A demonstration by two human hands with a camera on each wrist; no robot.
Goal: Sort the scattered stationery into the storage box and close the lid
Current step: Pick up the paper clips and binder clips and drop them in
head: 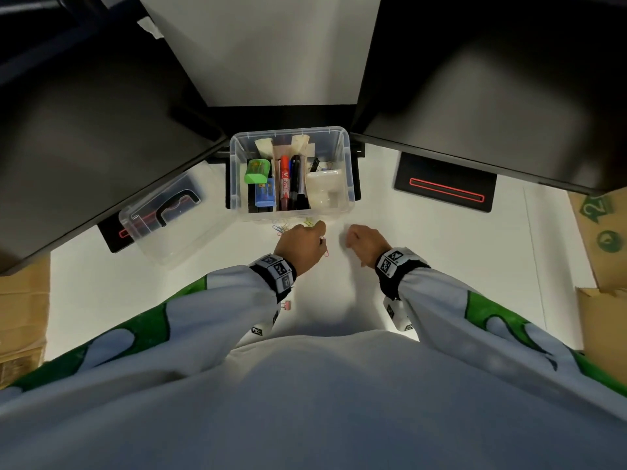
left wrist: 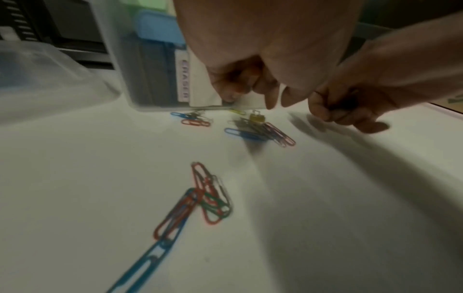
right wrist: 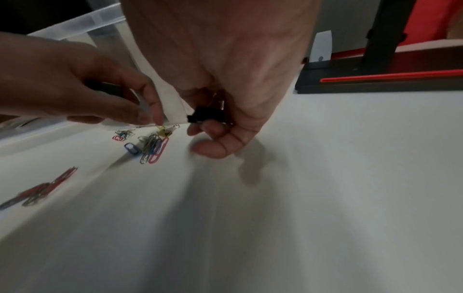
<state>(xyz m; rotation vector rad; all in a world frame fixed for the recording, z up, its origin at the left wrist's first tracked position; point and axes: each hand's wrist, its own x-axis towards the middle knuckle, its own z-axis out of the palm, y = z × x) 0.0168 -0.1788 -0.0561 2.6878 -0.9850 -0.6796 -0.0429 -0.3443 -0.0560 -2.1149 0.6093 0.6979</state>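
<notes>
The clear storage box (head: 346,171) stands open on the white table, holding markers, a blue eraser case and a green sharpener. Its lid (head: 163,218) lies to the left. Coloured paper clips (left wrist: 260,132) and a yellow binder clip (left wrist: 256,117) lie just in front of the box, and more paper clips (left wrist: 200,198) lie under my left wrist. My left hand (head: 317,228) hovers over the yellow clip with curled fingers; whether it holds anything is unclear. My right hand (right wrist: 200,126) pinches a black binder clip (right wrist: 205,116) just right of it.
A pink binder clip (head: 287,305) lies near my left sleeve. Two black monitor stands with red stripes (head: 444,189) flank the box, under dark screens. Cardboard boxes (head: 600,232) stand at both table edges.
</notes>
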